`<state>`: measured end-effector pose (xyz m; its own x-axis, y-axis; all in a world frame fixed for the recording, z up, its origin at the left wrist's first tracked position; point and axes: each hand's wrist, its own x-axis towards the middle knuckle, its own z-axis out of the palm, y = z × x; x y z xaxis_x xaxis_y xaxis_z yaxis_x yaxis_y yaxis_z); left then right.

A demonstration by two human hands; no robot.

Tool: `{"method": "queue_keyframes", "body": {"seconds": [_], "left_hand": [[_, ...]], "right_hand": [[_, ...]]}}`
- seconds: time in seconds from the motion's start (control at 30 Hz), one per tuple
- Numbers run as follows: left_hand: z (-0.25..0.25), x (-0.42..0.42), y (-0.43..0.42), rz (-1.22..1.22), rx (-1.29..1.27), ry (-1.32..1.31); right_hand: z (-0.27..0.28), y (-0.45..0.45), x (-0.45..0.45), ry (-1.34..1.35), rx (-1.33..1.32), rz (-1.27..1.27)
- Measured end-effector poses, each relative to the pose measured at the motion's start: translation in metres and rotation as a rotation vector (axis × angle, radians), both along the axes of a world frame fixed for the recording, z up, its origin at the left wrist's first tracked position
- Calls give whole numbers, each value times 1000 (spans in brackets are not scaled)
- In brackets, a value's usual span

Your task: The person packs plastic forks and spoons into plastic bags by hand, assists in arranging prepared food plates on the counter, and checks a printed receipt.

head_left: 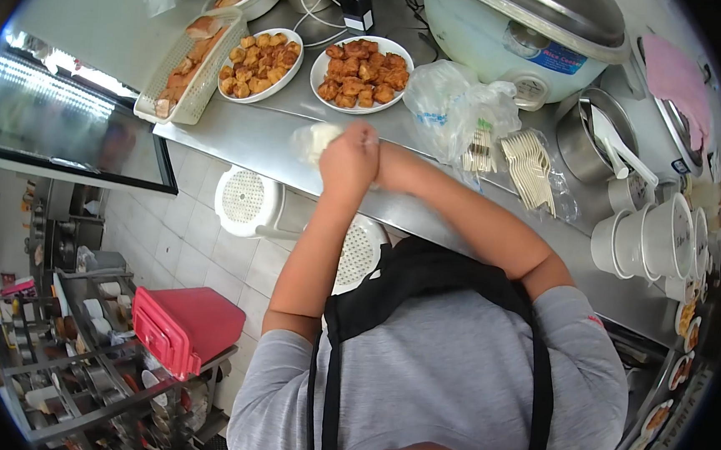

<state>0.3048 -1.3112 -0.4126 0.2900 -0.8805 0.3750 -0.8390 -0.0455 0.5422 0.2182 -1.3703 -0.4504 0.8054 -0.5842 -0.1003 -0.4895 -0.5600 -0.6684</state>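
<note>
A small clear plastic bag with something white in it hangs at the far side of my fists, over the steel counter's front edge. My left hand is closed, and the bag appears to come out of its grip. Pressed up against it is my right hand, also closed, slightly blurred and partly hidden behind the left one. The bag's neck is covered by my fingers. Just beyond my hands stand a plate of browned fried chunks and a plate of golden fried cubes.
A rice cooker, clear plastic bags and packs of plastic forks are on the counter. White tubs and a steel pot stand right. Left are a basket, stools and a red bin.
</note>
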Motion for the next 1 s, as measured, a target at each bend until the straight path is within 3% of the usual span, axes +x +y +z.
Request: {"method": "queue_keyframes", "body": {"seconds": [0.03,0.13,0.23,0.33,0.43,0.47,0.53,0.6,0.67,0.77,0.8,0.87,0.97,1.0], "left_hand": [[7,7,-3,-30,-13,88],[38,26,-10,-89,-28,421],[74,35,-11,-130,-21,818],[83,33,-10,-230,-7,1027],[79,21,-11,-284,64,1112],[79,18,-10,-290,77,1105],[79,20,-7,-307,75,1049],[84,22,-1,-324,116,1027],[91,5,7,-403,141,1027],[89,-22,16,-658,206,1035],[89,-31,18,-721,213,1025],[85,-29,16,-789,256,968],[60,-22,-2,-979,-20,1015],[48,-19,-1,-1085,267,952]], "right_hand": [[0,-6,2,-24,-4,17],[69,-2,-14,-420,797,-149],[81,1,-35,-725,373,-293],[56,18,-55,-620,-717,-419],[35,33,-50,-828,-145,-422],[32,26,-50,-748,-240,-392],[34,10,-63,-694,96,-360],[41,8,-72,-748,220,-358],[63,17,-80,-902,135,-395],[94,37,-91,-733,-209,-245],[91,33,-96,-523,-90,-141],[93,32,-107,-509,73,-120],[91,36,-117,-688,188,-162],[91,39,-120,-785,199,-194]]}}
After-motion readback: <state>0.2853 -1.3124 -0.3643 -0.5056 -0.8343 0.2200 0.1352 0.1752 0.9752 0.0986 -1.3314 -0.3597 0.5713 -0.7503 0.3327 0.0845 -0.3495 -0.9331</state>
